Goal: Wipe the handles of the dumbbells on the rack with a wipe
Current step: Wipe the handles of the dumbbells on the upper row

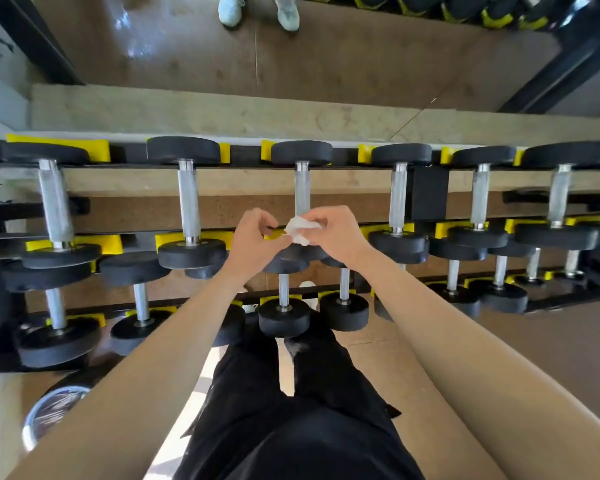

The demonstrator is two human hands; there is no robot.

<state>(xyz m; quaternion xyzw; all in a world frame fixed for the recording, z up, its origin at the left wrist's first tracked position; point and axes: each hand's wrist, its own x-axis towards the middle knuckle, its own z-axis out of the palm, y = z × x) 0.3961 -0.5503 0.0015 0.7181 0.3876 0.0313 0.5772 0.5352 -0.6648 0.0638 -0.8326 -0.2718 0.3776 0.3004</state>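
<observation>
Dumbbell rack [426, 194], L hand [253, 239] + R hand [336, 233] tight on crumpled wipe [300, 230], mid handle [302, 188] half-hidden

Bright, even light fills the scene; white glare patches sit on the glossy brown surface [132, 39] at upper left; shadows are soft and faint. Wide-angle distortion bows the rack [426, 199] rails toward the edges; detail softens slightly at the corners.

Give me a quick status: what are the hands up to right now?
Crumpled wipe pinched by left hand and right hand. Held over near end of middle top-row handle, contact unclear. Nothing blocking.
</observation>
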